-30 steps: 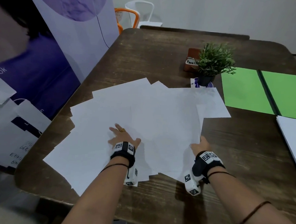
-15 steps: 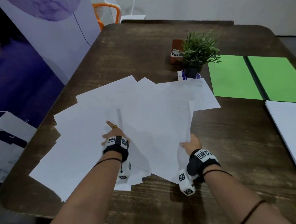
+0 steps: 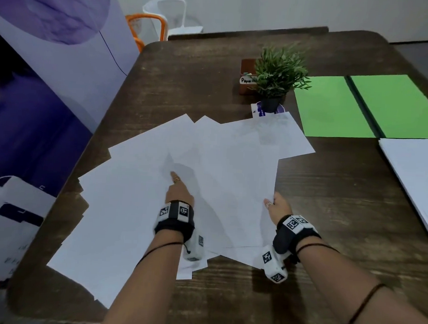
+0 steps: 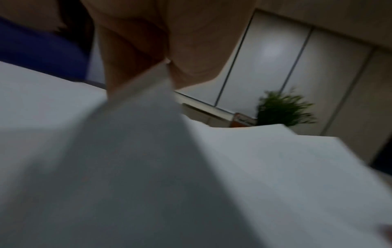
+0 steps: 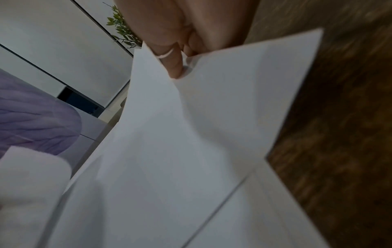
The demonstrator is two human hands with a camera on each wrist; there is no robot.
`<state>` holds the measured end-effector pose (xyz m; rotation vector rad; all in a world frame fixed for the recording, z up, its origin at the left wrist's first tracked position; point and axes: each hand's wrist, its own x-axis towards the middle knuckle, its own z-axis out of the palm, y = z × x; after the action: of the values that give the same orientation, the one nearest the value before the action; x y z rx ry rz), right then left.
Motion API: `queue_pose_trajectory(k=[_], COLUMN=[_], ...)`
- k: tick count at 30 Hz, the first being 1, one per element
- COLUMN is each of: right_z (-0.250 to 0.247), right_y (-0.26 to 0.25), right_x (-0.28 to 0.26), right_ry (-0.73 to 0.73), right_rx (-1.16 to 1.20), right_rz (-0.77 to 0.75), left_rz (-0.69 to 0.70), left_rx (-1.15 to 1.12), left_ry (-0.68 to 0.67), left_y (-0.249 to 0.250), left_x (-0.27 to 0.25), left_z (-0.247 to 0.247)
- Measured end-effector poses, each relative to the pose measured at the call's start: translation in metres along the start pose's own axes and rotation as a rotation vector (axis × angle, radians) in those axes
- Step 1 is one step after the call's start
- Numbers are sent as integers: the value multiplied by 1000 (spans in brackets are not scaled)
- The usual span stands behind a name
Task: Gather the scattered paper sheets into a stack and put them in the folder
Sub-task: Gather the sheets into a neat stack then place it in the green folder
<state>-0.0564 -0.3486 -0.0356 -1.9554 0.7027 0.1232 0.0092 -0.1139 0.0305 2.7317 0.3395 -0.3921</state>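
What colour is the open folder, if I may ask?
Bright green folder, best in the head view.

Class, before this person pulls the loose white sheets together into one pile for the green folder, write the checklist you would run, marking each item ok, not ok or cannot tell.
1. Right hand has a grip on the sheets' right edge: ok, thumb on top in the right wrist view.
2. Left hand holds paper: ok, a sheet is pinched.
3. Sheets squared: not ok, fanned out at angles.
4. Green folder open: ok.
5. Potted plant clear of sheets: not ok, a corner reaches its pot.
6. Every sheet caught: cannot tell.
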Motion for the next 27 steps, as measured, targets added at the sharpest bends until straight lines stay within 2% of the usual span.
queue_pose_trajectory(k=[3, 5, 7, 12, 14, 16, 17, 19, 21, 23, 27], right_z=[-11, -18, -24, -28, -28, -30, -32, -43, -65, -95, -151], right_y=[-4, -5, -4, 0, -3, -4, -4, -6, -13, -28, -49], right_x=[1, 3, 3, -3, -9, -13, -13, -12, -12, -16, -19], right_ry=[-59, -100, -111, -72, -82, -80, -65, -18, 31, 30, 34], right_rx=[-13, 13, 88, 184, 146, 55, 40, 68, 131, 241, 434], right_rz=[25, 29, 51, 111, 131, 126, 104, 21, -88, -170, -262], left_rz=[165, 258, 297, 363, 323, 332, 316, 235, 79, 34, 195], left_rx=[-104, -252, -306, -198, -307, -365, -351, -327, -396, -554, -813], left_ry=[-146, -353, -511, -583, -603, -488, -381, -120, 39, -6, -157], left_y=[28, 41, 48, 54, 57, 52, 48, 35, 27, 32, 73], left_x=[-28, -45, -55, -55, -57, -51, -45, -33, -22, -18, -33], left_z=[24, 47, 61, 69, 61, 55, 53, 47, 39, 30, 14])
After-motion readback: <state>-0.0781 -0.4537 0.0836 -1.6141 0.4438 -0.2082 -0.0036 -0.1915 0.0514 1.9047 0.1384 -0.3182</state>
